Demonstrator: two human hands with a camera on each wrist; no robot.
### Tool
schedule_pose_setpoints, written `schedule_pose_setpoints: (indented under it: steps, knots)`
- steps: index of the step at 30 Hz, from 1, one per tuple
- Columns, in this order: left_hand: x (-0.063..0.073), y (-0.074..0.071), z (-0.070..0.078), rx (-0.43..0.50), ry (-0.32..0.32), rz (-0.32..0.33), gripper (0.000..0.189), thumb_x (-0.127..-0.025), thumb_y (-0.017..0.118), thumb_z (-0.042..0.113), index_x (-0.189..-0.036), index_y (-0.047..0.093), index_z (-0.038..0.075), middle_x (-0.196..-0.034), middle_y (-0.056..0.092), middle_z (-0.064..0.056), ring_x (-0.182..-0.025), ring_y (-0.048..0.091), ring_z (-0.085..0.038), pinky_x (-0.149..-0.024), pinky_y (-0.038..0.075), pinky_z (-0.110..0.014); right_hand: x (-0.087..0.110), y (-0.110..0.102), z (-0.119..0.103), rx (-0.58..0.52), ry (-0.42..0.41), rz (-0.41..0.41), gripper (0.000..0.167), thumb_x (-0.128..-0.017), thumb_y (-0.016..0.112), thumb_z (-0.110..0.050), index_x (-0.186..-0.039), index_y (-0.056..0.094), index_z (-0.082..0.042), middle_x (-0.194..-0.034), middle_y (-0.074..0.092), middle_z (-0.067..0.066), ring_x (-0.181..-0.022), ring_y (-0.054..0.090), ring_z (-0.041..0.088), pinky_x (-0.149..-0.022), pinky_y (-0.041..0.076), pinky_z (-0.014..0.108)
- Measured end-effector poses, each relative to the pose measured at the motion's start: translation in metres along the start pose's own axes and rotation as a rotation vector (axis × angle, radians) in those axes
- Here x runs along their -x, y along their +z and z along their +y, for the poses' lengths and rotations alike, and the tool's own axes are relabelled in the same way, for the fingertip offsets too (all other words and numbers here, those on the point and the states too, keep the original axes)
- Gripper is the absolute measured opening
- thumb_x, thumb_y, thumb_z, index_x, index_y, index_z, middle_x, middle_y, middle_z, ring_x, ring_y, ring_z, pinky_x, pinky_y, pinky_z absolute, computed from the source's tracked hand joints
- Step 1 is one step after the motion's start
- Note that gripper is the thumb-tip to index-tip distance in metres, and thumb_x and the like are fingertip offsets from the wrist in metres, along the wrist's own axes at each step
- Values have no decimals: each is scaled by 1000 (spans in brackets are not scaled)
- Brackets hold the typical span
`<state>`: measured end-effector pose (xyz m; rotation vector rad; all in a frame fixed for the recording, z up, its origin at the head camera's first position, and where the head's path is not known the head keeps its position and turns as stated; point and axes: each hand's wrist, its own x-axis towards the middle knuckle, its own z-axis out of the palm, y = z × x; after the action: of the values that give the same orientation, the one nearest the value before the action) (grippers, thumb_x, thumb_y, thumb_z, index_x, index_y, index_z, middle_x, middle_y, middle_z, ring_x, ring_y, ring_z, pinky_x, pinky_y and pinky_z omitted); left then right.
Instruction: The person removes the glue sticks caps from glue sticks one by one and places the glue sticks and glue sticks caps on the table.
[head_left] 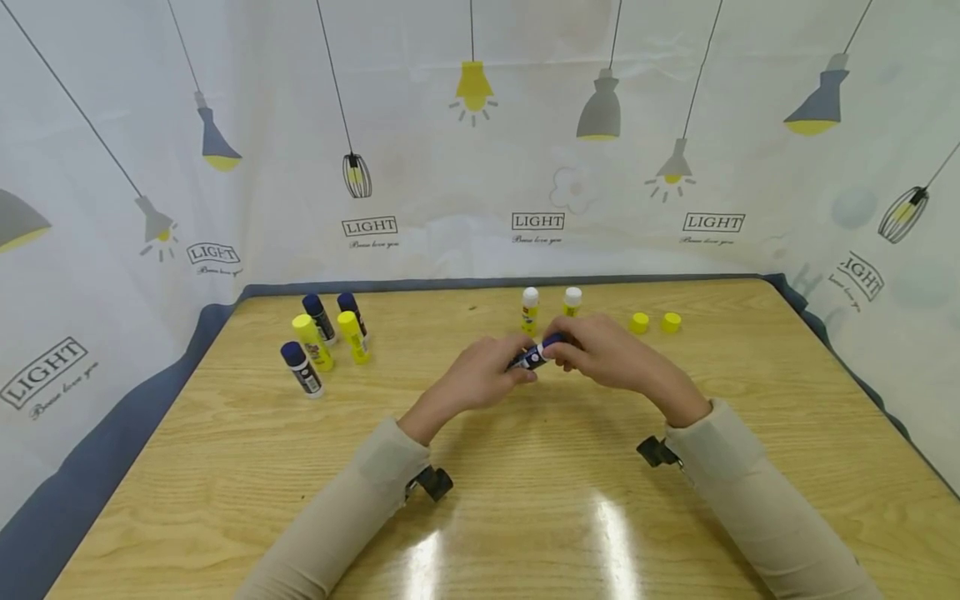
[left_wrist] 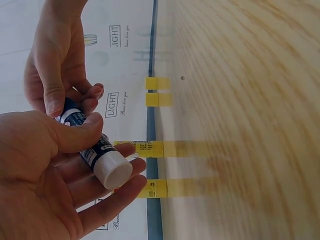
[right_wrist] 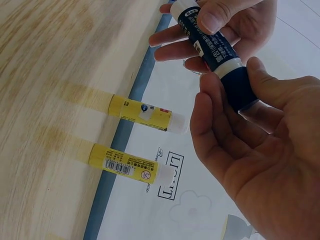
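Note:
A navy-and-white glue stick (head_left: 533,357) is held tilted above the table between both hands. My left hand (head_left: 480,372) grips its body, thumb on top and fingers beneath; the white base (left_wrist: 113,170) points out past the fingers in the left wrist view. At the other end, the thumb and fingers of my right hand (head_left: 607,354) pinch the dark blue cap (right_wrist: 237,89), which sits on the stick. Just behind the hands stand two yellow glue sticks with white tops, one at the left (head_left: 529,313) and one at the right (head_left: 572,300), partly hidden by my right hand.
Two yellow caps (head_left: 639,323) (head_left: 671,322) sit on the table at the back right. At the back left stand several capped glue sticks, some navy (head_left: 302,369), some yellow (head_left: 352,337). A white printed curtain (head_left: 450,183) borders the wooden table (head_left: 525,492).

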<state>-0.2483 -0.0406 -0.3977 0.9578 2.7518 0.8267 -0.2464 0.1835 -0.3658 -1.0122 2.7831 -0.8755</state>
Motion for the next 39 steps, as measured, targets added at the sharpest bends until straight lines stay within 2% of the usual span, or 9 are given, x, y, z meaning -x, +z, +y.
schedule_pose_setpoints:
  steps: [10,20,27,32,39]
  knots:
    - [2,-1,1,1,1,-18,29,-103,66,25,-128,62,11,-102,72,-4,-81,61,-16,-71,48,-31,0,1,0,0,-7,-7,16,-105,62,-22,-108,70,-9,-83,71,6,-62,56,9,-56,48,27]
    - [1,-3,1,60,-3,-59,30,-104,64,24,-130,62,11,-105,71,-4,-80,61,-16,-71,48,-29,0,-1,0,0,-23,-13,15,-105,62,-17,-113,69,-8,-85,70,1,-68,61,11,-60,51,27]
    - [-2,-3,-1,111,-3,-103,25,-105,63,22,-126,62,10,-108,70,-6,-87,60,-18,-76,47,-32,2,-3,1,11,-39,-16,17,-102,65,-10,-119,67,-8,-97,72,3,-79,65,14,-70,54,31]
    - [-1,-2,-1,122,-21,-105,25,-104,64,22,-126,62,10,-114,71,-7,-92,62,-17,-78,49,-32,2,-4,0,14,-35,-26,19,-101,67,-12,-120,67,-8,-101,73,4,-80,63,11,-72,53,31]
    - [-2,-1,0,146,-47,-107,31,-103,67,24,-130,62,9,-122,72,-9,-105,68,-19,-84,53,-36,2,-5,1,29,-54,-13,21,-98,70,-9,-119,67,-8,-107,74,6,-88,67,13,-76,55,33]
